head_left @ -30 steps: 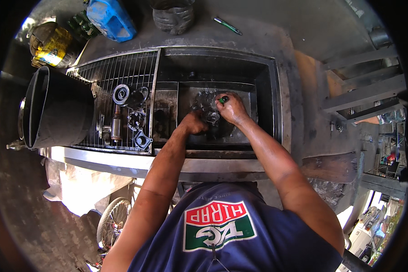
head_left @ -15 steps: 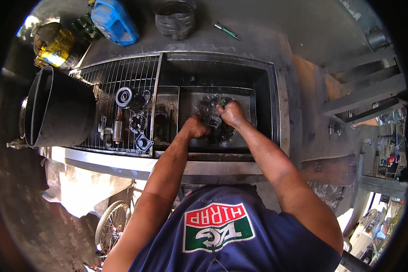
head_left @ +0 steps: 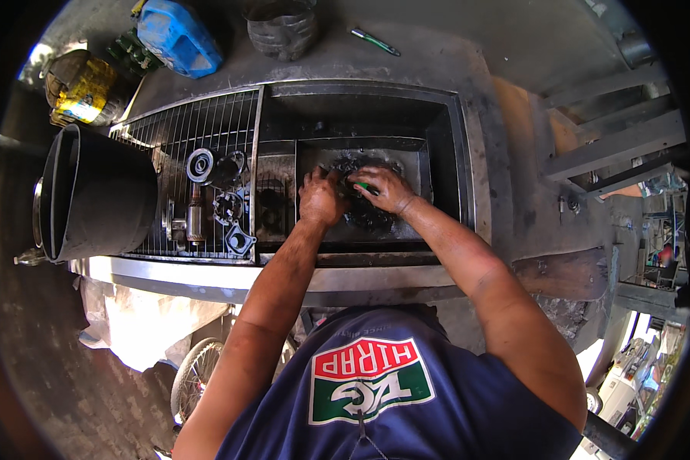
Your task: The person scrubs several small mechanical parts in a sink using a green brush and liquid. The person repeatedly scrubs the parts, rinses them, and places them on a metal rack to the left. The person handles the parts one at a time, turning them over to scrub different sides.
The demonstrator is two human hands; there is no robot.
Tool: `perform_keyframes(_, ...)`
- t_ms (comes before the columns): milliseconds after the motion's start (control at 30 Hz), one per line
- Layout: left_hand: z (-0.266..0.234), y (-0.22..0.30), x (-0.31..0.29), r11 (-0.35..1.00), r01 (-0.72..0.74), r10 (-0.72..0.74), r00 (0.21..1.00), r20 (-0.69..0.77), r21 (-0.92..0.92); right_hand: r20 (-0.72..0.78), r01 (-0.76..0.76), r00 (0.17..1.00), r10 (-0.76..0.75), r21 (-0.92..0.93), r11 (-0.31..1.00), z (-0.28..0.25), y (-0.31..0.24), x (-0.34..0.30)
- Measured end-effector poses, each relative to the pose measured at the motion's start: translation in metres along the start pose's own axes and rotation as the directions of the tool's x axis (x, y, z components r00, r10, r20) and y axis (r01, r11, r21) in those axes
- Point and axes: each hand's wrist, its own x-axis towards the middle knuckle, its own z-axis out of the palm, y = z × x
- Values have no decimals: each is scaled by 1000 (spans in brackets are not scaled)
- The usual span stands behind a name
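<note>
Fingers of the right hand [head_left: 386,191] gripped a green tool [head_left: 367,186] over the tray [head_left: 415,165]; whether the left hand [head_left: 321,202] gripped anything was unclear.

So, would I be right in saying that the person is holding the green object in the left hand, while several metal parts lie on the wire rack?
Not quite: the head view shows the green object in the right hand; several metal parts do lie on the wire rack.

Green tool [head_left: 367,187] over a wet metal tray [head_left: 415,165]
Mostly covered by the right hand [head_left: 385,190] gripping it, the tool slants above the tray's middle; dark liquid wets the rectangular tray.
</note>
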Motion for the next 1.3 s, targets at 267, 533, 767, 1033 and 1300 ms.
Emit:
perform_keyframes(267,5,21,0,991,-51,45,998,46,126,56,-604,784,618,296,740,-7,8,-10)
perform_keyframes(533,-6,16,-5,996,40,-44,998,46,84,-11,-690,721,693,-100,717,-22,43,-29)
perform_keyframes(767,0,17,-8,995,17,-23,998,53,101,-203,-430,860,468,205,879,-10,-5,-11)
perform_keyframes(1033,4,26,-4,996,14,-16,1000,19,94,-166,-231,964,210,-124,965,-21,-30,-10)
perform_keyframes(1300,-6,6,-1,960,214,-202,976,84,-182,-502,-292,848,169,-178,940,-24,55,-25)
